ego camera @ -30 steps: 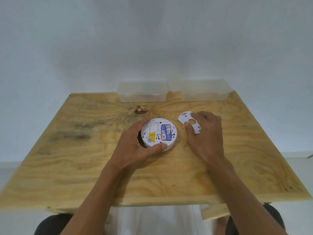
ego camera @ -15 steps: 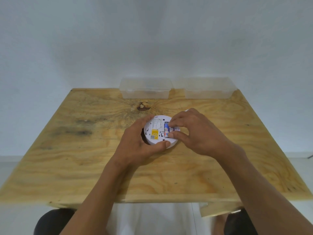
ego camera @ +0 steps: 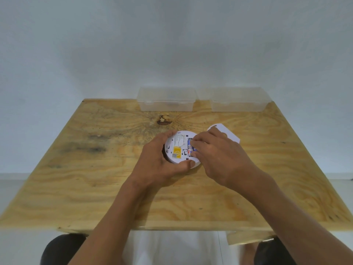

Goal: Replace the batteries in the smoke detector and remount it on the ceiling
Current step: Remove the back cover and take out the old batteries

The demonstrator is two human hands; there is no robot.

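The smoke detector (ego camera: 180, 148) lies back-side up on the desk (ego camera: 95, 178), and the left hand (ego camera: 162, 165) grips its rim to steady it. The right hand (ego camera: 212, 157) pinches a battery (ego camera: 189, 148) in the open compartment, so the step in hand seems battery removal. Next, the battery likely needs lifting out against its spring contact.

plywood table (ego camera: 95, 178) | 2 clear plastic boxes (ego camera: 166, 102) (ego camera: 238, 102) at far edge
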